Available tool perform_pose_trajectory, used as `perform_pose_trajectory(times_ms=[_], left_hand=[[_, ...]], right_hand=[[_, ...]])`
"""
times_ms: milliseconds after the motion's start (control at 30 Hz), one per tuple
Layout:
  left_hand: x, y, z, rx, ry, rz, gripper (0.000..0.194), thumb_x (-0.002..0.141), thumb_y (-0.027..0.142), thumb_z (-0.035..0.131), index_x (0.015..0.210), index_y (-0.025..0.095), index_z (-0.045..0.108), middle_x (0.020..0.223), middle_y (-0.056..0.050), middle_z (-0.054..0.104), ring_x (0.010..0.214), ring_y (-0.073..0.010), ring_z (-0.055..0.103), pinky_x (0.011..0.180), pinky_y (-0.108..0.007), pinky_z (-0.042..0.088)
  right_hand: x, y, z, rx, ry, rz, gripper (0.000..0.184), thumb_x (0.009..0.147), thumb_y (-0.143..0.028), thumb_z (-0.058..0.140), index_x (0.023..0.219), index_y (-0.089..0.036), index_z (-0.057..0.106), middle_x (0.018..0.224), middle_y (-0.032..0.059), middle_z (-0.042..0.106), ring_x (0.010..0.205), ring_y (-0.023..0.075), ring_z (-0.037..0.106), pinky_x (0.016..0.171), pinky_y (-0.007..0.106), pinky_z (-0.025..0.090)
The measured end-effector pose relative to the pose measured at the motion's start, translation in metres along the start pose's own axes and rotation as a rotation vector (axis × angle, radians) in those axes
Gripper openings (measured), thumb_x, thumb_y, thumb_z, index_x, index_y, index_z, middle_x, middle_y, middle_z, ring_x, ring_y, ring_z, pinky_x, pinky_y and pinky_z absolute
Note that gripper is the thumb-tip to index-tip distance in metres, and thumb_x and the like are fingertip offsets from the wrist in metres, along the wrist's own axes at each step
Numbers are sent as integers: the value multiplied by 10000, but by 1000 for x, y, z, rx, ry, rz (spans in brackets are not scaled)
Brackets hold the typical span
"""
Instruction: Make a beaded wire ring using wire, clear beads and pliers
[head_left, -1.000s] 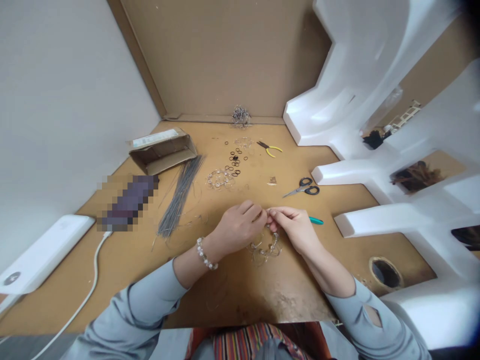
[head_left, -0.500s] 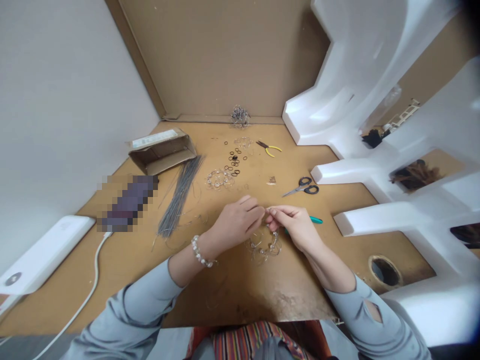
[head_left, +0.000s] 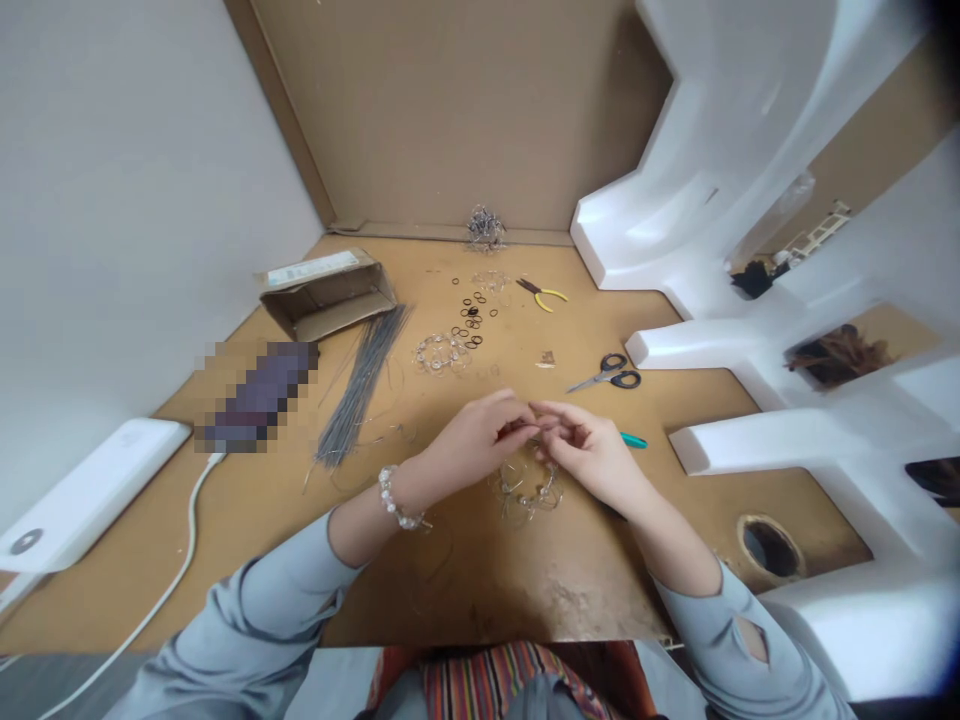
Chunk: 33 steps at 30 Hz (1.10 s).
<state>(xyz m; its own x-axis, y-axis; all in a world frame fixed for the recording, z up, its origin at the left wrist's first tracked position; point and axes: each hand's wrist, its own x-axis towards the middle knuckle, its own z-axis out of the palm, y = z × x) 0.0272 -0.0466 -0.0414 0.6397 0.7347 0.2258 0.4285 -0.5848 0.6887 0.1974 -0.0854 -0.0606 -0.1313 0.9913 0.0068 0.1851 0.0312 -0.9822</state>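
My left hand (head_left: 491,432) and my right hand (head_left: 589,447) meet above the tabletop, fingertips closed in a pinch. A beaded wire ring (head_left: 534,503), clear beads with thin loose wire loops, hangs just below my fingers. Its upper part passes behind them, so the exact grip point is hidden. A beaded bracelet (head_left: 390,498) circles my left wrist. From behind my right hand pokes the teal handle (head_left: 634,440) of a tool whose other parts are mostly covered.
Scissors (head_left: 604,375) and yellow-handled pliers (head_left: 543,294) lie beyond. Around them are black rings (head_left: 472,312), another beaded wire ring (head_left: 440,353), a wire bundle (head_left: 361,385), an open cardboard box (head_left: 330,300) and a tangled wire clump (head_left: 485,228). A round hole (head_left: 770,546) pierces the table at right.
My left fingers have turned, so the thumb and finger gap now shows. My right fingers have opened slightly outward at the pinch. The view has shifted a little.
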Motion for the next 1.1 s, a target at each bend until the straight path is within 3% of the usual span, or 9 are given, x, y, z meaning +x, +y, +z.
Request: perform_pose_trajectory(times_ms=[133, 200, 300, 400, 500, 667, 767, 967, 1100], left_hand=[[1, -2, 4, -207, -52, -132, 123, 850, 263, 520, 792, 166, 565, 667, 26, 562, 573, -87, 483, 528, -201, 372], [1, -4, 3, -365, -85, -204, 149, 847, 314, 530, 823, 167, 526, 637, 38, 546, 508, -72, 470, 474, -185, 361], [-1, -6, -1, -541, -167, -250, 203, 839, 367, 544, 829, 169, 501, 586, 55, 512, 445, -64, 465, 425, -174, 358], [-1, -9, -4, -565, -220, -254, 196, 830, 353, 561, 802, 162, 530, 526, 67, 484, 421, -60, 453, 423, -173, 352], [1, -13, -3, -548, -166, -258, 183, 813, 336, 586, 785, 156, 569, 524, 59, 492, 445, -63, 458, 441, -175, 349], [6, -22, 2, -639, -13, -274, 187, 774, 321, 631, 791, 138, 594, 621, 23, 560, 545, -83, 519, 534, -207, 420], [7, -23, 1, -599, 24, -270, 196, 792, 323, 610, 799, 128, 625, 621, 11, 570, 563, -93, 527, 563, -222, 426], [2, -16, 2, -172, -70, -101, 148, 812, 217, 570, 720, 155, 668, 703, 4, 605, 642, -95, 515, 594, -212, 374], [2, -11, 5, -165, -73, -93, 168, 832, 208, 534, 732, 166, 662, 716, 12, 616, 638, -89, 513, 596, -206, 375]], right_hand=[[-3, -1, -1, -266, -46, -69, 348, 777, -259, 539, 1101, -176, 635, 601, -23, 612, 467, 86, 485, 459, 212, 399], [-3, -4, -3, -366, -10, -96, 341, 787, -268, 544, 1103, -187, 644, 611, -19, 633, 433, 77, 425, 427, 210, 356], [-3, -7, -6, -409, 62, -167, 257, 784, -271, 566, 996, -188, 685, 748, 28, 690, 482, 91, 464, 465, 228, 389], [-3, -6, -7, -405, 52, -214, 179, 783, -249, 575, 894, -193, 703, 789, 39, 698, 564, 115, 545, 523, 236, 426], [-2, -5, -7, -352, 26, -125, 162, 792, -266, 573, 851, -198, 707, 703, 20, 695, 566, 126, 576, 546, 244, 445], [3, -4, -10, -58, 63, 108, 242, 743, -390, 631, 815, -165, 683, 713, 32, 688, 431, 87, 520, 457, 238, 428], [6, -3, -13, -6, 9, 159, 252, 702, -373, 676, 813, -147, 680, 686, 29, 672, 478, 88, 536, 492, 236, 442], [5, -2, -12, -1, -103, 167, 404, 667, -303, 705, 1032, -145, 628, 786, 22, 665, 466, 56, 490, 424, 201, 391], [5, -1, -11, 150, -168, 210, 373, 697, -356, 683, 1002, -149, 628, 724, 15, 656, 485, 94, 578, 426, 214, 426]])
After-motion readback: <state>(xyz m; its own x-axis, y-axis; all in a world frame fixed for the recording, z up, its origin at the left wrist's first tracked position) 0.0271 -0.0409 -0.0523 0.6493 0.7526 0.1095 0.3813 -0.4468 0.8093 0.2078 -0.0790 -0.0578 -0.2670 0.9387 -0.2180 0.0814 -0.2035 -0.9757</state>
